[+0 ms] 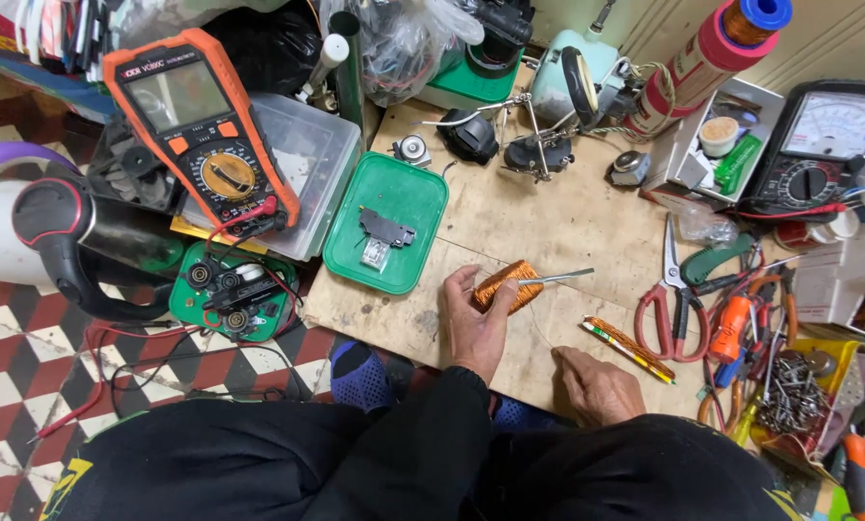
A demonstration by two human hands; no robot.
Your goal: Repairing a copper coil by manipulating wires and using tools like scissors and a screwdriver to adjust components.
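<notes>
My left hand [476, 323] grips a coil of copper wire [508, 286] against the wooden board [548, 222], thumb and fingers around it. A thin metal tool [560, 277] sticks out of the coil toward the right. A fine wire runs from the coil down to my right hand [598, 388], which rests knuckles-up near the board's front edge with its fingers pinched on that wire. Just right of that hand lie a yellow pencil-like stick and a copper-wound rod [630, 347].
A green lid [355, 260] with a small black part lies left of the coil. An orange multimeter [201, 135] leans at the left, an analog meter [818, 145] at the right. Red scissors [669, 309], pliers and a yellow tray of screws [794, 391] crowd the right.
</notes>
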